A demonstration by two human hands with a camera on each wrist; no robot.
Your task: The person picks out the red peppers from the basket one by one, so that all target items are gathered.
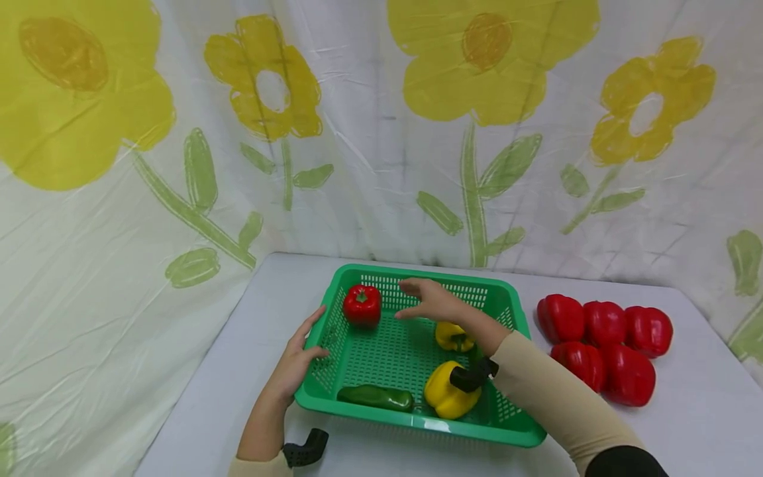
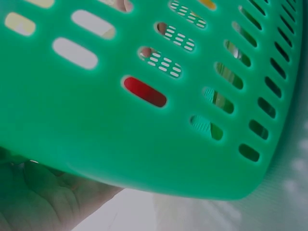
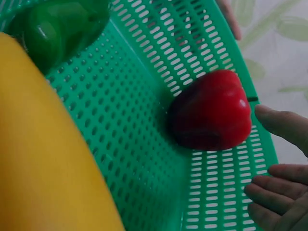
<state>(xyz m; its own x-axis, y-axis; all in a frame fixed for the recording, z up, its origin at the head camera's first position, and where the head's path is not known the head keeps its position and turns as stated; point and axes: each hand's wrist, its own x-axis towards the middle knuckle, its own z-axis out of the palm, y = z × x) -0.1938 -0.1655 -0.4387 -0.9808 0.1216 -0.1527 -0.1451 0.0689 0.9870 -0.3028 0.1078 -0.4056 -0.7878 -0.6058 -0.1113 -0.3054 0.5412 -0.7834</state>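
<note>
My left hand [image 1: 293, 363] holds the left rim of a green plastic basket [image 1: 420, 432], its thumb lying over the edge. In the left wrist view, part of that hand [image 2: 53, 199] shows against the basket's outer wall. My right hand [image 1: 434, 301] hovers over the back of the basket with fingers spread and holding nothing. Just left of it sits a red bell pepper [image 1: 361, 305], also seen against the wall in the right wrist view. Under the right forearm lie a small yellow pepper [image 1: 451, 336] and a bigger yellow bell pepper [image 1: 448, 392]. A long green pepper [image 1: 375, 397] lies along the front wall.
Several red bell peppers [image 1: 628, 371] stand grouped on the white table [image 1: 203, 430], right of the basket. Behind the table hangs a white curtain [image 1: 369, 152] printed with yellow flowers. A black wrist camera [image 1: 306, 448] sits on the left wrist.
</note>
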